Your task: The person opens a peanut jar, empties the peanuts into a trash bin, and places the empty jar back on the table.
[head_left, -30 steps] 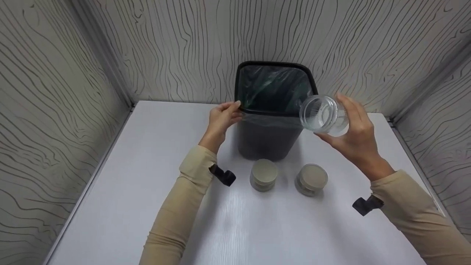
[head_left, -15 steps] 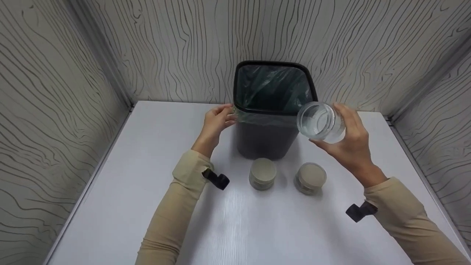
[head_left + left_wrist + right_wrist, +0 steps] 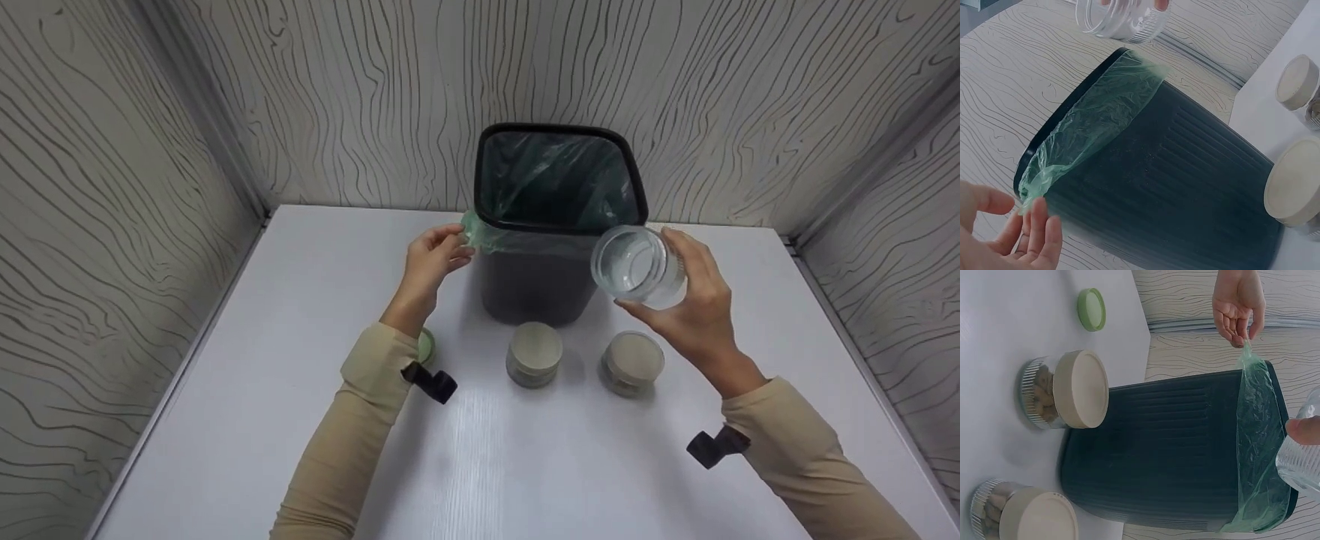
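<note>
My left hand (image 3: 429,270) pinches the edge of the green bin bag (image 3: 1258,433), drawn out to a point beside the rim of the dark trash bin (image 3: 534,289). The bag lines the bin and folds over its outside. My right hand (image 3: 703,311) grips a clear glass jar (image 3: 626,262), thumb below and fingers above. Tilted on its side, the jar has its mouth facing left at the bin's front right corner. It looks empty and has no lid on.
Two lidded jars (image 3: 534,354) (image 3: 632,362) stand before the bin; brownish pieces show through their glass in the right wrist view. A green lid (image 3: 1091,309) lies on the white table (image 3: 480,465), partly behind the left sleeve. Patterned walls (image 3: 360,97) enclose the table.
My left hand has moved left and slightly toward me from the bin's rim, pulling a corner of the bag out. My right hand has lowered the jar toward me and left. The green lid has come into sight.
</note>
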Demonstrator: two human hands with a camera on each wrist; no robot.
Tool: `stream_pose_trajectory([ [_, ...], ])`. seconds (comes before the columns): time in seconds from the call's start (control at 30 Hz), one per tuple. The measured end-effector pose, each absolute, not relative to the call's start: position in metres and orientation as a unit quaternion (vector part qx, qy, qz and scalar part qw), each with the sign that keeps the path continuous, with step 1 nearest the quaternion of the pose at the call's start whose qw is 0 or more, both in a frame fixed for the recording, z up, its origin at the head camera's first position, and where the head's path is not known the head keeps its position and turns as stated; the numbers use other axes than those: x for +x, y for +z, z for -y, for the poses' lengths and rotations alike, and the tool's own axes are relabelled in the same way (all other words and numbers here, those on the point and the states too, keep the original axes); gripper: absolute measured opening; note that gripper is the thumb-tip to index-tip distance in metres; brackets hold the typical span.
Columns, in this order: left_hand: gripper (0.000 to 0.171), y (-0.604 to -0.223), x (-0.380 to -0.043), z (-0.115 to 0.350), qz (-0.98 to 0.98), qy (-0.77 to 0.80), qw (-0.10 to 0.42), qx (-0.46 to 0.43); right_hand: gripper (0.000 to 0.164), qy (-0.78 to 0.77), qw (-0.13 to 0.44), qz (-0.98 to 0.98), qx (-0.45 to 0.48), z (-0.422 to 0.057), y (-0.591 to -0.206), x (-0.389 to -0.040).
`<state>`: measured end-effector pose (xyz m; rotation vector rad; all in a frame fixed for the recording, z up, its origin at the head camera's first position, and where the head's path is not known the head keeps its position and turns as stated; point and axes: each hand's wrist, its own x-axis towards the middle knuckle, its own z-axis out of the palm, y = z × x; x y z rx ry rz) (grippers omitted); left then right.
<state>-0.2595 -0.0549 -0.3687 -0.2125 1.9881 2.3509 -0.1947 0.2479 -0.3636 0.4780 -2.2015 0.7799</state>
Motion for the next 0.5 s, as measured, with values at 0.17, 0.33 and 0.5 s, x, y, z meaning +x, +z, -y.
stream_pose_trajectory([
  [0.17, 0.027, -0.371, -0.257, 0.056, -0.635, 0.769, 0.023, -0.074, 0.092, 0.304, 0.362, 0.86, 0.19, -0.246, -0.37, -0.193],
  [0.33, 0.028, -0.374, -0.254, 0.059, -0.632, 0.772, 0.018, -0.072, 0.091, 0.319, 0.369, 0.851, 0.194, -0.244, -0.377, -0.191],
  [0.5, 0.028, -0.376, -0.251, 0.06, -0.622, 0.779, 0.022, -0.076, 0.092, 0.326, 0.365, 0.851, 0.192, -0.241, -0.385, -0.188],
])
